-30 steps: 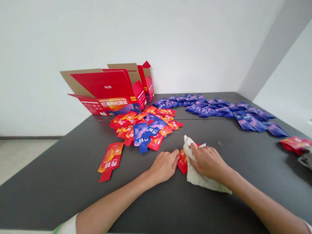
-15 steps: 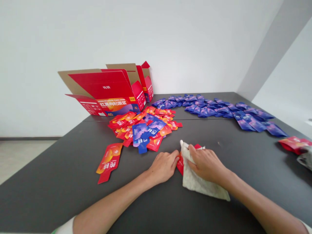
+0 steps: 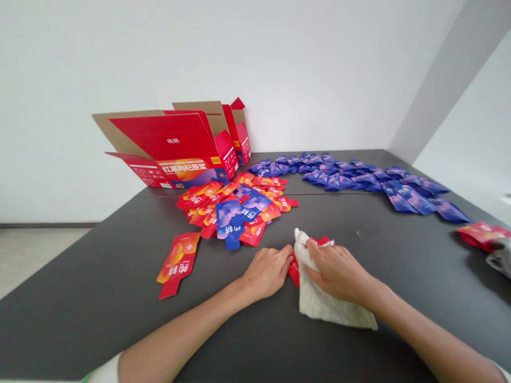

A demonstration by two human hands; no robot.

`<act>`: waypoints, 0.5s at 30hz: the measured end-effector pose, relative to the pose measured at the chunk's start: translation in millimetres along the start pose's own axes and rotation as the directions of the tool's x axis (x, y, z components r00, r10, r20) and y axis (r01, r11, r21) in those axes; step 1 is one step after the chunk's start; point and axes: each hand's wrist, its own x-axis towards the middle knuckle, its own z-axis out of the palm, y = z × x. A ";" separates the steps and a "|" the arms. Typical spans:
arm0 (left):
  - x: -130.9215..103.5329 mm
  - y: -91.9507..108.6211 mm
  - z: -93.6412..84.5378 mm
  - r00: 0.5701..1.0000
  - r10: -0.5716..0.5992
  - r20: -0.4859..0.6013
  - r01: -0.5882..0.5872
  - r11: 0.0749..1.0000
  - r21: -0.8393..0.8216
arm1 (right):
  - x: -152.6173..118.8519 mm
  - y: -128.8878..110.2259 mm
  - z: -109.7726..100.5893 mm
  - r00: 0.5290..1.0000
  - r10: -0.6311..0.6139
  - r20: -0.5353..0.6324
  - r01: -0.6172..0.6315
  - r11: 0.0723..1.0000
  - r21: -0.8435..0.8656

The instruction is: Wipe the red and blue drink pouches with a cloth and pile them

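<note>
My left hand (image 3: 269,270) is closed at the left edge of a red pouch (image 3: 294,273), gripping it against the table. A pale, off-white cloth (image 3: 325,306) lies over most of that pouch, and my right hand (image 3: 335,268) is closed on the cloth, pressing it onto the pouch. Only slivers of red show beside and beyond the cloth. To the left, a single red-orange spouted pouch (image 3: 179,261) lies flat. Beyond my left hand is a heap of red pouches (image 3: 203,198) with a few blue pouches (image 3: 230,218) on top.
Two open red cartons (image 3: 187,141) stand at the back left by the wall. A long band of blue pouches (image 3: 335,178) runs across the back to the right. At the right edge are a red pouch (image 3: 481,235) and a grey-white thing (image 3: 501,259), cut off by the frame.
Almost nothing differs. My right hand and the cloth have shifted very slightly left over the pouch; my left hand stays where it was.
</note>
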 end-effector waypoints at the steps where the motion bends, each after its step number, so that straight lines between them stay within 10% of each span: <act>1: 0.0 -0.5 0.6 1.000 0.006 -0.001 -0.006 1.000 -0.003 | -0.3 -0.5 -0.3 0.999 -0.045 0.011 0.045 0.999 0.019; 6: 0.3 -1.0 1.1 1.000 0.005 -0.013 -0.005 1.000 0.014 | 0.6 2.5 -2.6 0.987 0.160 0.006 -0.160 0.987 -0.035; 11: 0.5 1.1 -1.4 1.000 0.007 -0.005 -0.007 1.000 -0.009 | -2.4 -0.5 -1.2 0.999 -0.045 0.006 0.045 0.999 0.025; 15: 0.5 2.9 -4.0 1.000 0.004 0.001 -0.004 1.000 -0.004 | -1.8 1.9 1.0 0.993 0.117 -0.014 -0.118 0.993 -0.018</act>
